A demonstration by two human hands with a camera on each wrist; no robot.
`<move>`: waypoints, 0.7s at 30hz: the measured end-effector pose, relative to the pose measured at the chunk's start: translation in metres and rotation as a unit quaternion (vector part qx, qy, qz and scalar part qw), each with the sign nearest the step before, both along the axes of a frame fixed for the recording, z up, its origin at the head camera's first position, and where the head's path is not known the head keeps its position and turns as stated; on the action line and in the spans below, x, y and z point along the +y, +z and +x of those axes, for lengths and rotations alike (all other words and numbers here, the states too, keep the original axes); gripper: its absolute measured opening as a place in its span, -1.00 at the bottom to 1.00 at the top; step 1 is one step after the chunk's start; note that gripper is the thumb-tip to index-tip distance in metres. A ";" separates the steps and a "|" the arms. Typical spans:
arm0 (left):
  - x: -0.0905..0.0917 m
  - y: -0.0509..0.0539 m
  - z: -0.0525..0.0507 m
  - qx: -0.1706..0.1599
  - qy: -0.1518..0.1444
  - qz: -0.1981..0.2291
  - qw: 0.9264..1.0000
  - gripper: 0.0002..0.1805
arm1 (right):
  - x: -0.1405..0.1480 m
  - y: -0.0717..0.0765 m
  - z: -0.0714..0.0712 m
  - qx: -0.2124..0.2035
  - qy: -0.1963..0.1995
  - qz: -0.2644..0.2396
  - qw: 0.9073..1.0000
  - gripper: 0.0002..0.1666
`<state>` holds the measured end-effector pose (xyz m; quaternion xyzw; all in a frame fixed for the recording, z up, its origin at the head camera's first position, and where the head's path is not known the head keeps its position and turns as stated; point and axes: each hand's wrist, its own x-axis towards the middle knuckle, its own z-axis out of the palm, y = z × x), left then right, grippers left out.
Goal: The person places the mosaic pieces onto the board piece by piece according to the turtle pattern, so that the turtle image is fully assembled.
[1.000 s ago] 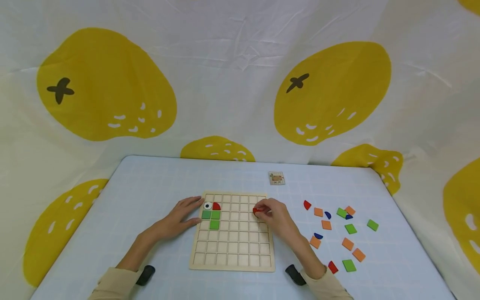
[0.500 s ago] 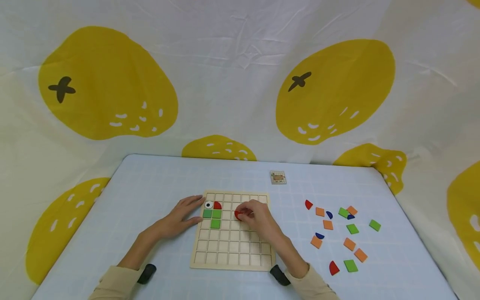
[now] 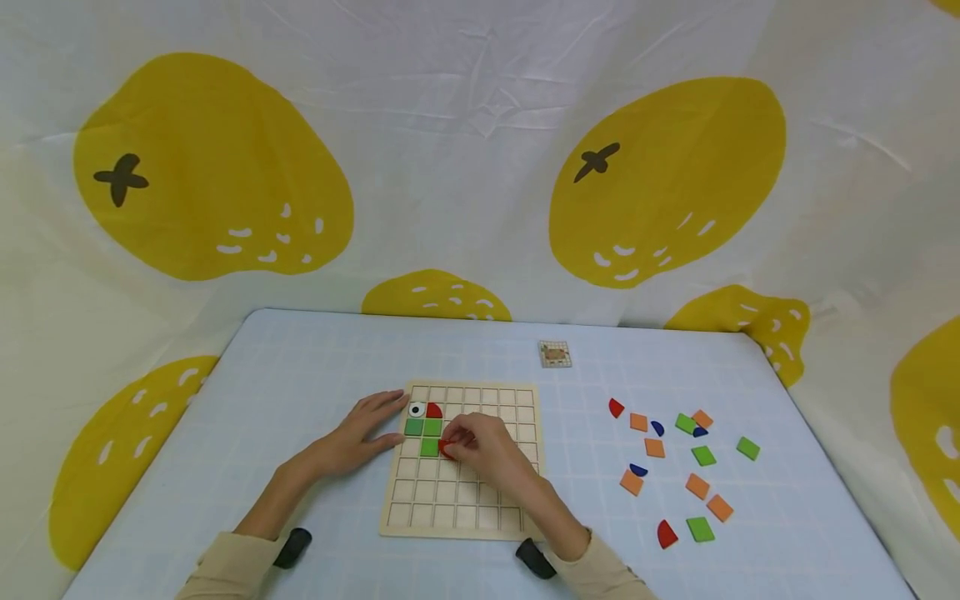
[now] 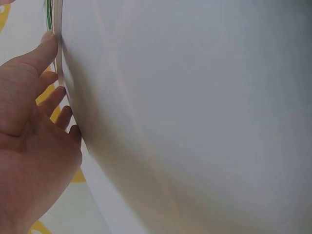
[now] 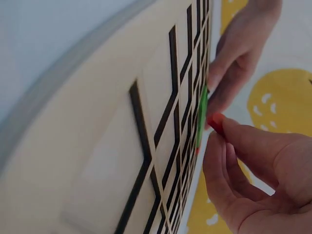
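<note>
A wooden grid board [image 3: 465, 529] lies on the table. My left hand [image 3: 352, 442] rests at its left edge, thumb and fingertips touching the rim. Thumb and fingers of my right hand [image 3: 483, 450] pinch a red quarter-circle tile [image 3: 444, 450] over the board, just right of the lowest green square tile [image 3: 428, 447]; in the right wrist view the red tile [image 5: 216, 122] shows between the fingertips. In the board's upper left are a white tile with a black dot [image 3: 417, 409], another red quarter-circle [image 3: 434, 410] and two green squares [image 3: 432, 427].
Right of the board lie several loose tiles: orange squares [image 3: 697, 486], green squares [image 3: 701, 529], blue half-rounds [image 3: 638, 470] and red quarter-circles [image 3: 667, 534]. Behind the board is a small picture card [image 3: 555, 354]. A patterned cloth [image 3: 450, 167] hangs behind the table.
My right hand has carried the red quarter-circle tile leftward across the board, from its right side to beside the lowest green square. The left hand stays at the left edge.
</note>
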<state>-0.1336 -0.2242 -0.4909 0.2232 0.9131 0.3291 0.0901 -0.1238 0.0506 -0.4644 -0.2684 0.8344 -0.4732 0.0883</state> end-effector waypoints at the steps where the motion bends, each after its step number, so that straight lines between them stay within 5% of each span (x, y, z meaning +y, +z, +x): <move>1: 0.000 0.000 0.000 0.000 0.000 0.001 1.000 -0.27 | -0.002 0.000 0.001 -0.003 0.003 -0.002 1.000 -0.91; 21: 0.001 -0.001 0.000 0.005 0.000 0.005 1.000 -0.28 | -0.025 -0.008 0.010 0.003 0.024 0.016 1.000 -0.93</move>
